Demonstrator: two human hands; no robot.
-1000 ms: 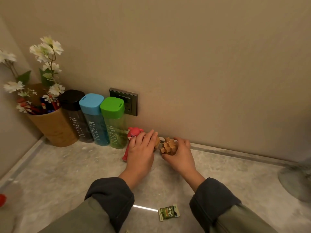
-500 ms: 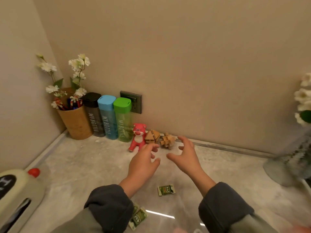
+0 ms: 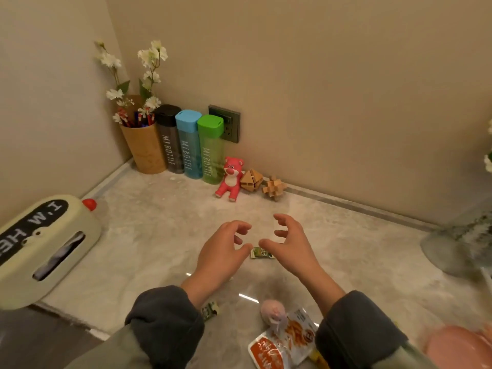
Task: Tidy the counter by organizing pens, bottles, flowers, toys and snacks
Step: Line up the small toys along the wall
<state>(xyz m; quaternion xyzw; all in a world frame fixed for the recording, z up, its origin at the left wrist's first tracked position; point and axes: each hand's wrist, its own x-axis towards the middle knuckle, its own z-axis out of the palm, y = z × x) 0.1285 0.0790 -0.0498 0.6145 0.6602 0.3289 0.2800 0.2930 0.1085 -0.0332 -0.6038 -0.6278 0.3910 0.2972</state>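
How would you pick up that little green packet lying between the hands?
Probably from straight above, pinching its two long edges between thumb and forefinger. The green packet lies flat and thin on the counter, so it offers no upright side to wrap fingers round; a fingertip may need to lift one edge first.

In the far left corner of the counter [image 3: 159,222], a tan cup [image 3: 145,153] holds red and blue pens [image 3: 138,119] and tall sprigs of white flowers [image 3: 150,73]. Just right of it, three "MY BOTTLE" bottles stand upright side by side along the wall: the black bottle [image 3: 170,145], the blue bottle [image 3: 189,150] and the green bottle [image 3: 212,155]. Next sits a pink bear toy [image 3: 230,178], legs forward. To its right are a faceted wooden puzzle [image 3: 251,180] and a spiky wooden puzzle [image 3: 274,188]. A small green snack packet [image 3: 262,253] lies flat mid-counter. A second green packet [image 3: 210,311] and an orange-and-white snack pouch [image 3: 282,339] lie nearer.
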